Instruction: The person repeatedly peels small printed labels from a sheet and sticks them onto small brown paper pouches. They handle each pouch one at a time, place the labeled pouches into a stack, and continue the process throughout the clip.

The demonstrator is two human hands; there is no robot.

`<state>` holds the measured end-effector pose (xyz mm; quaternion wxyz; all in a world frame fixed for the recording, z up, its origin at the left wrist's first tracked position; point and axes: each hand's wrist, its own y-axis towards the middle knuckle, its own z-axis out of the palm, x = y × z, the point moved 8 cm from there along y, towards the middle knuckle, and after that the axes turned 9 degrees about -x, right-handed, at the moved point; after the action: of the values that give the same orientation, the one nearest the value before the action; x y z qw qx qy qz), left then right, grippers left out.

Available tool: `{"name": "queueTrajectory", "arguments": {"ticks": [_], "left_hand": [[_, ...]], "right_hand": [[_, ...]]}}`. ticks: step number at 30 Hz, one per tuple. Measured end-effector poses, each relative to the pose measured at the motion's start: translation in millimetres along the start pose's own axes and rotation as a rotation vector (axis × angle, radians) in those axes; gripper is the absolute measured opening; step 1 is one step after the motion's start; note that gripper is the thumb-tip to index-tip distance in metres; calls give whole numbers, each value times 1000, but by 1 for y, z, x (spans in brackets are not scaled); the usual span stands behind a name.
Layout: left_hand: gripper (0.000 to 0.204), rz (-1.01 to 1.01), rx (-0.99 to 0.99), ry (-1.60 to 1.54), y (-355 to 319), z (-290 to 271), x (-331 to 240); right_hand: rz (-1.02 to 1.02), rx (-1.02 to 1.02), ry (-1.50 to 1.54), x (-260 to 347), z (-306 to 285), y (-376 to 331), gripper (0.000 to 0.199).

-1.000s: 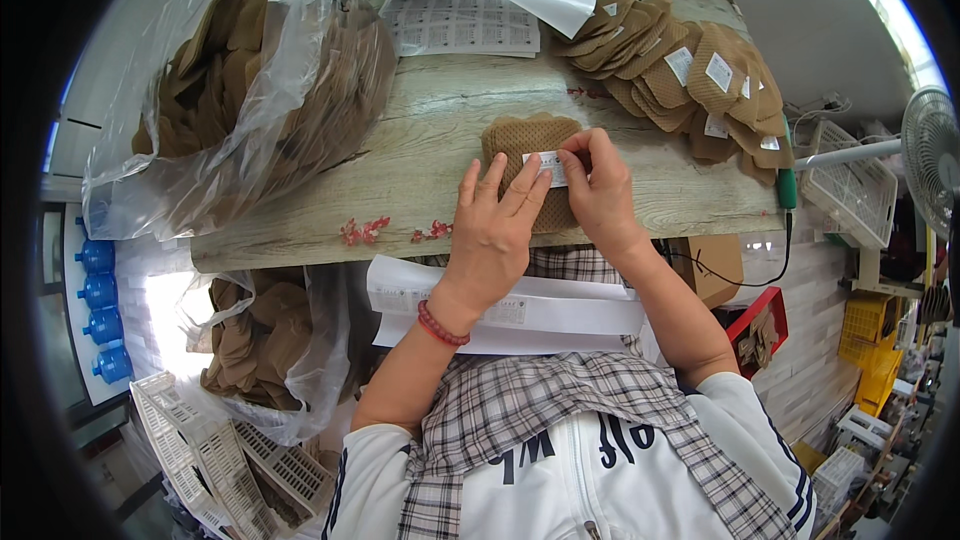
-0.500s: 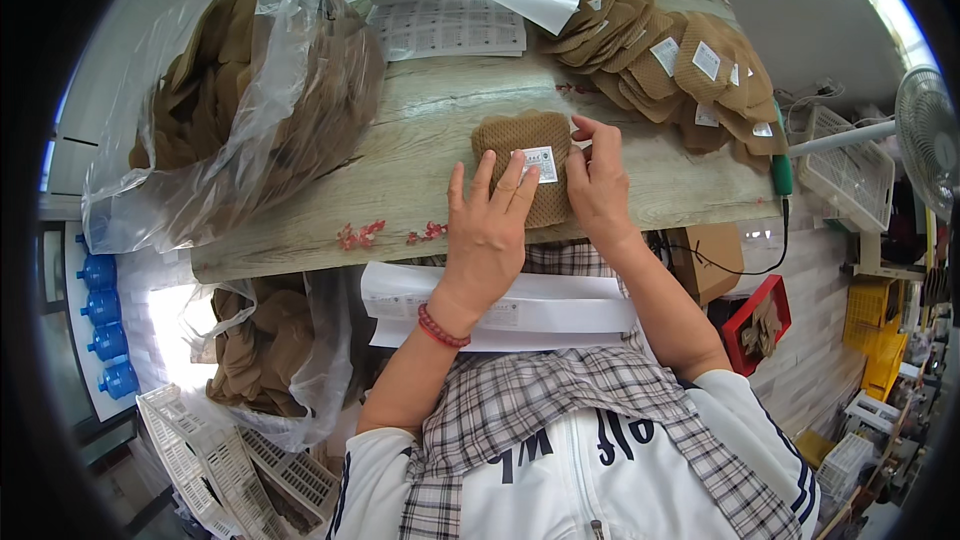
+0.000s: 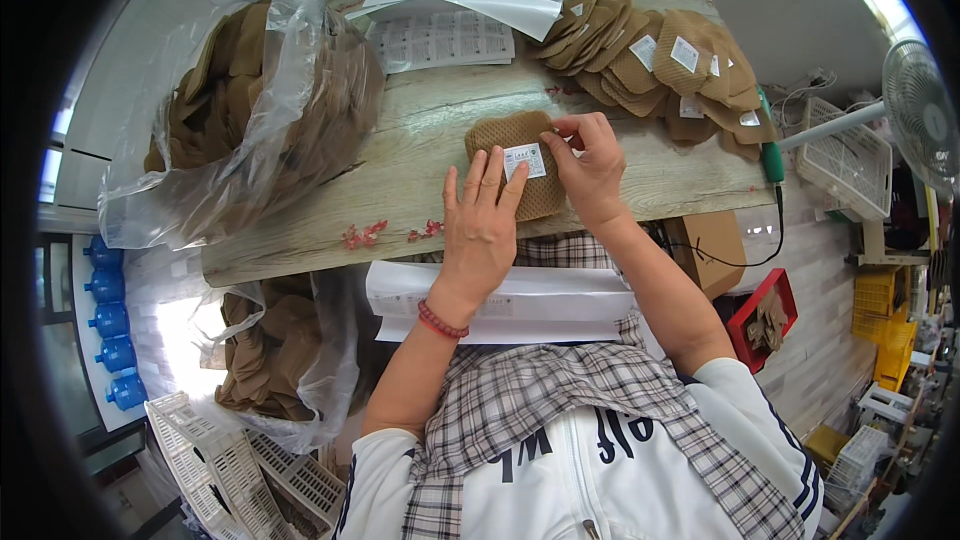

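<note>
A brown mesh fabric pad [image 3: 540, 198] lies on the wooden table, with a white printed label [image 3: 526, 161] on its face. Flat across the pad's left part rests my left hand [image 3: 480, 218], fingers stretched out, one fingertip touching the label. My right hand [image 3: 590, 168] is at the pad's upper right edge, thumb and forefinger pinched together on that edge. Beyond it, a spread heap of similar labelled brown pads [image 3: 640, 60] covers the table's far right.
A clear plastic bag of brown pads [image 3: 225, 60] stands at left, another bag [image 3: 275, 350] below the table edge. Label sheets [image 3: 440, 40] lie at the back, and a label strip [image 3: 500, 305] lies across my lap. A green-handled tool [image 3: 772, 162] with a cord sits at the right edge.
My right thumb and forefinger have closed at the pad's upper right edge; before, they were apart beside it. The left hand stays flat on the pad. The whole view has shifted slightly.
</note>
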<state>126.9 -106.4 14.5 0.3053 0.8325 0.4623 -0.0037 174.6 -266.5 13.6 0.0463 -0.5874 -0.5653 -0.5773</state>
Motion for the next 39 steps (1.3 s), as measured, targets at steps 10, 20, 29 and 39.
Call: {"name": "queueTrajectory", "arguments": {"ticks": [10, 20, 29, 39], "left_hand": [[64, -151, -76, -212, -7, -1, 11], [34, -78, -51, -411, -36, -38, 20], [31, 137, 60, -275, -115, -57, 3], [19, -175, 79, -555, -72, -36, 5]], "right_hand": [[265, -88, 548, -12, -7, -3, 11], [-5, -361, -384, -59, -146, 149, 52], [-69, 785, -45, 79, -77, -104, 37], [-345, 453, -118, 78, -59, -107, 35]]}}
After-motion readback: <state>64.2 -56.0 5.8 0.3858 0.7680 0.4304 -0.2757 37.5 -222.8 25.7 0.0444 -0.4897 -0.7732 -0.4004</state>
